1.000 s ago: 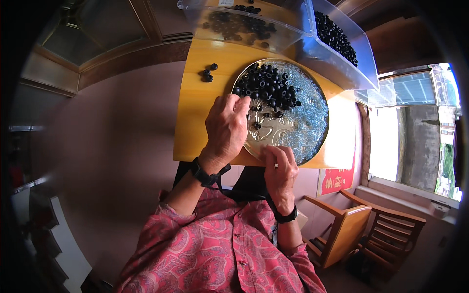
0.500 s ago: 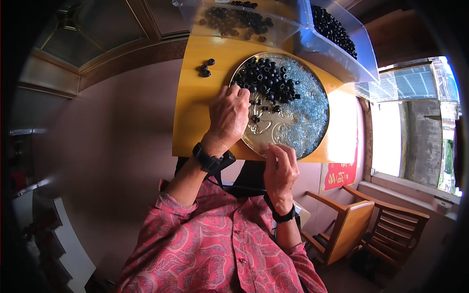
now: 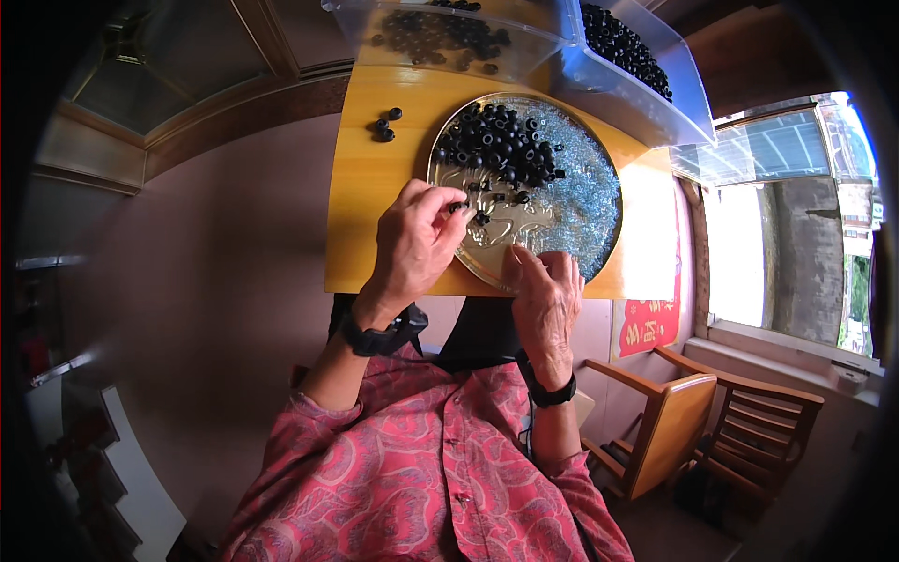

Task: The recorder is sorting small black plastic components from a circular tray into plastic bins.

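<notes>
A round metal tray (image 3: pixel 482 255) holds a heap of small round black hollow pieces (image 3: pixel 501 140) at its far left. Many tiny clear bluish pieces (image 3: pixel 585 178) cover its right side. Over the tray's left rim, my left hand (image 3: pixel 412 239) pinches one small black piece (image 3: pixel 457 207) between thumb and forefinger. My right hand (image 3: pixel 548 295) is at the tray's near rim, fingers curled with thumb and forefinger together; whatever they hold is hidden. A few loose black pieces (image 3: pixel 482 217) lie in the tray between the hands and the heap.
The tray stands on a yellow wooden table (image 3: pixel 361 215). Several black pieces (image 3: pixel 384 131) lie left of it. Behind are two translucent plastic bins (image 3: pixel 646 98) with more black pieces. Wooden chairs (image 3: pixel 674 436) stand at the right, near a window.
My left hand has drawn back from the heap toward me, now with a black piece in its pinch. My right hand has turned knuckles up and moved slightly forward over the tray's near rim.
</notes>
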Tool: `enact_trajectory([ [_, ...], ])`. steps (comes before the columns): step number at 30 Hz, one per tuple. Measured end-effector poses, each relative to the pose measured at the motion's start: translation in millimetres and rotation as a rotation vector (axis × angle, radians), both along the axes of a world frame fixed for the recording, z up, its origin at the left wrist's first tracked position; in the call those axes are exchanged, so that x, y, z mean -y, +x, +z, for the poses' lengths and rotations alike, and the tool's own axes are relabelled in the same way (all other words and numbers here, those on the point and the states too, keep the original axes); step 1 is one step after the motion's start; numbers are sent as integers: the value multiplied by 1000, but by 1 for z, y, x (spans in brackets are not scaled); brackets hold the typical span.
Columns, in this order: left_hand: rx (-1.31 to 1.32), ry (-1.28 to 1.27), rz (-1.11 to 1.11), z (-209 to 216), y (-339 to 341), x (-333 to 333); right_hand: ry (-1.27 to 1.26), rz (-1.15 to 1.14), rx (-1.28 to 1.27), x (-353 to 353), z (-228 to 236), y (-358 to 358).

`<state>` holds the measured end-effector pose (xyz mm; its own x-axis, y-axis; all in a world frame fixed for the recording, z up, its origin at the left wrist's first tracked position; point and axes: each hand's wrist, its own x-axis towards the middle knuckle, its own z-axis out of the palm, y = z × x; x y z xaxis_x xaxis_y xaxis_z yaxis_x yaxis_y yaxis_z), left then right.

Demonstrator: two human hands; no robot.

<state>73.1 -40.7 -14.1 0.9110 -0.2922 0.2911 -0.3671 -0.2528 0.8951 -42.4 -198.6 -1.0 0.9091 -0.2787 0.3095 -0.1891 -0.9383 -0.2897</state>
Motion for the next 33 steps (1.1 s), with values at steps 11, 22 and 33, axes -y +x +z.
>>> enact_trajectory([
  [11, -1010, -716, -307, -5, -50, -45, 65, -30, 67, 5, -8, 10],
  [22, -1024, -820, -345, -10, -57, -47, 80, -41, 141, 5, -9, 10],
  [33, -1090, -829, -381, -13, -58, -49, 38, 0, 59, 0, -13, 7],
])
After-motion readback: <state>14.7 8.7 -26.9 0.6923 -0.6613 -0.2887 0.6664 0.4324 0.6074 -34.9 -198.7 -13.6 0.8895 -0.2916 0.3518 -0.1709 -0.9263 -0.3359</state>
